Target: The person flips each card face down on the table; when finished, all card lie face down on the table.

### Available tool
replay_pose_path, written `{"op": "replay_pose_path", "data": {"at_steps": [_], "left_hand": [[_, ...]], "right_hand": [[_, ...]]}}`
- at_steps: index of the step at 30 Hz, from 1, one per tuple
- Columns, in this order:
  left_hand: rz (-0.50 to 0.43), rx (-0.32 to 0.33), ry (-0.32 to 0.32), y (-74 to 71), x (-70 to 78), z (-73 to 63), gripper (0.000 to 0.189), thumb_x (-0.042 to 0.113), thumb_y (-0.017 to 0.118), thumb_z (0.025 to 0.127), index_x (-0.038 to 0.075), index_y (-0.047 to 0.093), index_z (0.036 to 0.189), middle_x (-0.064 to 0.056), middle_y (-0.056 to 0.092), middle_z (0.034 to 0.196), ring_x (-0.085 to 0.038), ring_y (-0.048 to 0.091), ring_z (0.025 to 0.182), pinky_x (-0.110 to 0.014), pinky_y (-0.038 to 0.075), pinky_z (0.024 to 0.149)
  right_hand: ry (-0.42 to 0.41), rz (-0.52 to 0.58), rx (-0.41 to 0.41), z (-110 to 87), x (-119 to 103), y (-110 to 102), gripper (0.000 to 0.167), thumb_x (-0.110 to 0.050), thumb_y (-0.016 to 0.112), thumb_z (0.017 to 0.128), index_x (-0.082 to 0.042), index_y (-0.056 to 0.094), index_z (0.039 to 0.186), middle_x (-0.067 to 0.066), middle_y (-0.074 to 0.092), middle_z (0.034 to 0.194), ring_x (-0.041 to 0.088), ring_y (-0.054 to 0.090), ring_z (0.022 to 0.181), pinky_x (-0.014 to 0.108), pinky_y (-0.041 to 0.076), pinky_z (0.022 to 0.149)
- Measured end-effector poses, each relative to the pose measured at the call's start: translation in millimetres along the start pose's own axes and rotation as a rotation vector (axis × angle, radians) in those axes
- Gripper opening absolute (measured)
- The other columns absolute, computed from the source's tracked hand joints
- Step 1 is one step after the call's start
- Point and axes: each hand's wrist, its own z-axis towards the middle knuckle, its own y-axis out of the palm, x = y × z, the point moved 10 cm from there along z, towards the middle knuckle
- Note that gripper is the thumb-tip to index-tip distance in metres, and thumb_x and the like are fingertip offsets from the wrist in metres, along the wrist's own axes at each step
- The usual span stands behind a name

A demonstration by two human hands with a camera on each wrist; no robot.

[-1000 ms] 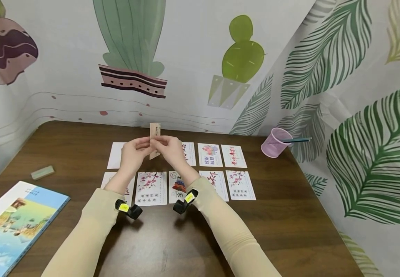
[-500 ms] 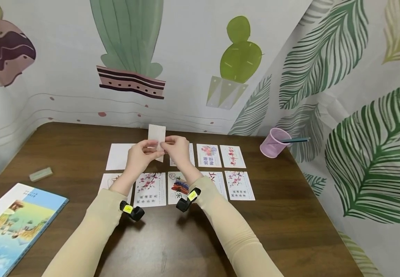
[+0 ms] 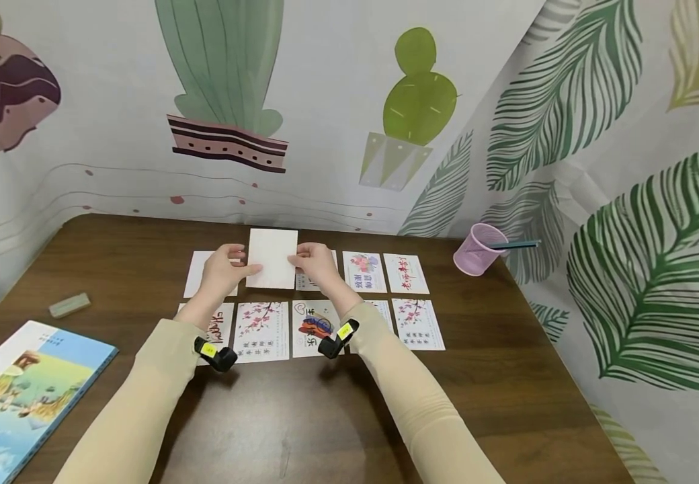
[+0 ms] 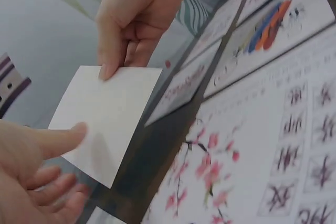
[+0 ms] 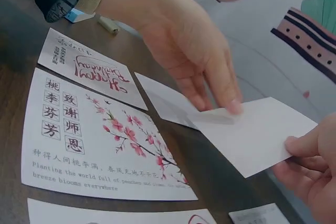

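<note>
Between my two hands is a blank white card (image 3: pixel 272 259), its plain face toward the head camera. My left hand (image 3: pixel 221 274) pinches the card's left edge, thumb lying on the front face and other fingers behind it. At the opposite edge my right hand (image 3: pixel 319 264) holds it between thumb and fingers. Below and in front lie a card with pink blossoms (image 3: pixel 261 329) and one with a colourful picture (image 3: pixel 313 326). The Happy Birthday card (image 5: pixel 97 72) shows fully in the right wrist view. Beside the left hand another white card (image 3: pixel 195 277) is partly covered.
More printed cards, such as a floral one (image 3: pixel 364 272) and a red-lettered one (image 3: pixel 406 274), continue the two rows rightward. A pink mesh cup (image 3: pixel 476 252) with pencils stands at the back right. A book (image 3: pixel 35 396) and an eraser (image 3: pixel 70 305) lie on the left.
The held card has turned from nearly edge-on, printed side partly showing, to its blank face. It has come lower, and the hands have moved apart to its two side edges.
</note>
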Motion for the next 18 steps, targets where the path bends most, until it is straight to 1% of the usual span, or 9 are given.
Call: {"op": "replay_pose_path", "data": {"at_steps": [2, 4, 8, 10, 13, 18], "left_hand": [[0.024, -0.047, -0.027, 5.1, -5.5, 1.8, 0.070, 0.022, 0.068, 0.092, -0.005, 0.033, 0.147, -0.027, 0.047, 0.141, -0.041, 0.047, 0.128, -0.051, 0.043, 0.105], [0.046, -0.068, -0.040, 9.0, -8.7, 3.4, 0.071, 0.022, 0.069, 0.092, -0.007, 0.033, 0.146, -0.028, 0.048, 0.140, -0.041, 0.048, 0.127, -0.051, 0.044, 0.104], [0.091, -0.045, -0.032, 10.8, -10.3, 5.5, 0.069, 0.020, 0.071, 0.090, -0.009, 0.037, 0.143, -0.028, 0.052, 0.131, -0.039, 0.053, 0.117, -0.048, 0.048, 0.098], [0.111, -0.027, -0.024, 10.4, -10.3, 6.8, 0.068, 0.019, 0.071, 0.089, -0.009, 0.038, 0.142, -0.028, 0.054, 0.129, -0.039, 0.054, 0.114, -0.048, 0.048, 0.097], [0.151, -0.005, -0.009, 9.6, -10.0, 8.8, 0.068, 0.018, 0.072, 0.088, -0.010, 0.040, 0.140, -0.029, 0.055, 0.127, -0.041, 0.054, 0.113, -0.049, 0.047, 0.097], [0.203, 0.023, -0.002, 9.8, -9.4, 9.4, 0.067, 0.017, 0.073, 0.086, -0.011, 0.042, 0.138, -0.030, 0.057, 0.126, -0.043, 0.055, 0.114, -0.051, 0.046, 0.099]], "right_hand": [[0.026, 0.007, -0.018, 3.1, 7.4, 4.1, 0.029, -0.010, 0.065, 0.094, 0.006, 0.063, 0.118, 0.020, 0.070, 0.110, 0.026, 0.070, 0.089, 0.031, 0.059, 0.079], [0.044, 0.014, -0.030, 6.3, 13.7, 8.6, 0.030, -0.010, 0.065, 0.093, 0.006, 0.063, 0.118, 0.020, 0.069, 0.110, 0.026, 0.070, 0.089, 0.028, 0.059, 0.077], [0.059, -0.018, -0.042, 8.7, 20.0, 14.7, 0.032, -0.012, 0.066, 0.093, 0.005, 0.063, 0.120, 0.019, 0.069, 0.111, 0.026, 0.071, 0.088, 0.027, 0.059, 0.076], [0.067, -0.037, -0.039, 9.1, 21.7, 15.2, 0.033, -0.013, 0.067, 0.093, 0.005, 0.063, 0.119, 0.018, 0.070, 0.110, 0.026, 0.071, 0.088, 0.028, 0.059, 0.076], [0.073, -0.068, -0.033, 9.7, 24.1, 14.7, 0.033, -0.015, 0.069, 0.092, 0.004, 0.064, 0.119, 0.017, 0.071, 0.107, 0.025, 0.072, 0.085, 0.027, 0.059, 0.075], [0.072, -0.115, -0.015, 10.6, 27.2, 13.9, 0.031, -0.016, 0.070, 0.091, 0.003, 0.066, 0.115, 0.015, 0.073, 0.101, 0.021, 0.073, 0.081, 0.025, 0.059, 0.071]]}}
